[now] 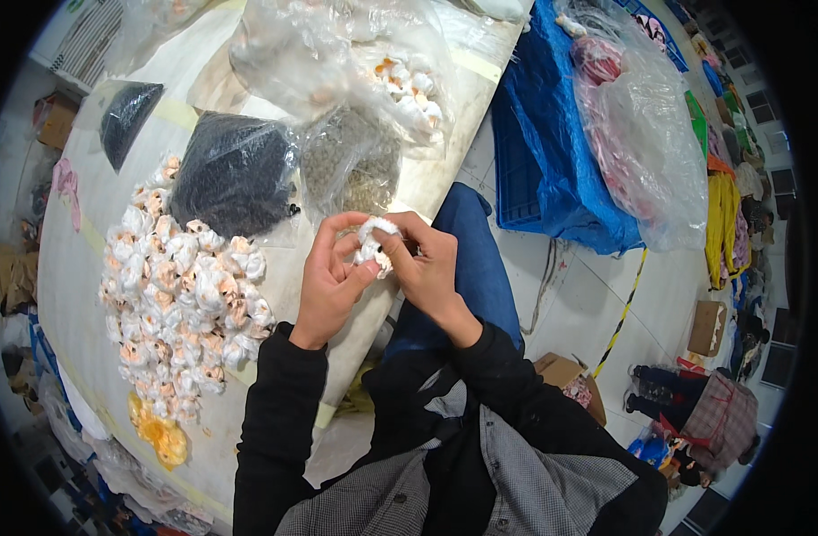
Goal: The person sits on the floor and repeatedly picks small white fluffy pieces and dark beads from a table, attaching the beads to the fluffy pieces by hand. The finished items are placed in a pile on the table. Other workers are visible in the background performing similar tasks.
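Head view: you hold a small, puffy white fabric piece at the centre of the frame, your left hand and right hand both pinched on it with curled fingers and thumbs. It looks light, soft and easily squashed, so it should give under pressure rather than break; a fingertip hold at its rim would likely crush it least. Your fingers hide much of its shape.

Your hands are near the edge of the pale, cloth-covered table, which slants from upper right to lower centre; past it, your blue-trousered leg shows. Left of your hands, a bare strip gives some room before the heap of white and peach fabric pieces. Above, the clear plastic bag of beige-grey filling limits upward movement.
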`<state>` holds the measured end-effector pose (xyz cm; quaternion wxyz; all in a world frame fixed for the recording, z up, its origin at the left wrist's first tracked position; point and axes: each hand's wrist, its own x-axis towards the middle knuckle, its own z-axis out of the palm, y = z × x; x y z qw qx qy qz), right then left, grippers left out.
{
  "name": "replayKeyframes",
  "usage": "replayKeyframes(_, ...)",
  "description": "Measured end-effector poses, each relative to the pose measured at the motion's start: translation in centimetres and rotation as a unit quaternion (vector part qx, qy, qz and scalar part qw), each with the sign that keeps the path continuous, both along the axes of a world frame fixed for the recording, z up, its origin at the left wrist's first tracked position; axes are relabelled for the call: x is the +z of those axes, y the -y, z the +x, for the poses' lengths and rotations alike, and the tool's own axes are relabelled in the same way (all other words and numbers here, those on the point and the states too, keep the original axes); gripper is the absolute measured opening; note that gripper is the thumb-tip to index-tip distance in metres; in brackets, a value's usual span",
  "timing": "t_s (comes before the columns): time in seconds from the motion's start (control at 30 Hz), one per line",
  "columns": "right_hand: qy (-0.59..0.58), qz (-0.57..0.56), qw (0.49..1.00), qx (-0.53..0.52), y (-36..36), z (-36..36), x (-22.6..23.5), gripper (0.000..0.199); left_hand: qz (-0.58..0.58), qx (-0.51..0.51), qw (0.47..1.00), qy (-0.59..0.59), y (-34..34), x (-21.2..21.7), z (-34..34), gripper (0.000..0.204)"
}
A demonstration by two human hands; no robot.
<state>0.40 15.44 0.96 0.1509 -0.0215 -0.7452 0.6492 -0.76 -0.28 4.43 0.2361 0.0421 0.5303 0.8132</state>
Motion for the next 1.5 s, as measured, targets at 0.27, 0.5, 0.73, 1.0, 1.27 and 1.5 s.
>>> replayKeyframes(0.27,0.027,-0.033,0.999,0.009,0.1,-0.1,-0.7,0.017,-0.030,0.007,0.999,-0.021,0.7,-1.1,-0.1,0.053)
replayKeyframes(0.5,0.035,0.000,0.999,0.033,-0.3,-0.1,-0.4,0.015,-0.050,0.047,0.995,-0.067,-0.1,-1.8,-0.1,0.049)
replayKeyframes(0.73,0.053,0.012,0.998,0.038,-0.4,-0.4,-0.6,0.016,-0.042,0.019,0.997,-0.070,0.3,-1.5,-0.3,0.046)
replayKeyframes(1.0,-0.040,0.105,0.993,-0.021,-1.2,-0.2,0.4,0.017,-0.251,0.145,0.936,-0.198,0.3,-1.6,0.2,0.030)
replayKeyframes(1.27,-0.039,0.107,0.993,0.016,0.4,0.0,0.5,0.017,-0.335,0.151,0.868,-0.335,-0.2,-1.4,0.7,0.040)
replayKeyframes(1.5,0.009,0.059,0.997,0.054,-0.6,-0.2,0.9,0.016,-0.377,0.126,0.816,-0.419,-0.2,-1.4,0.5,0.047)
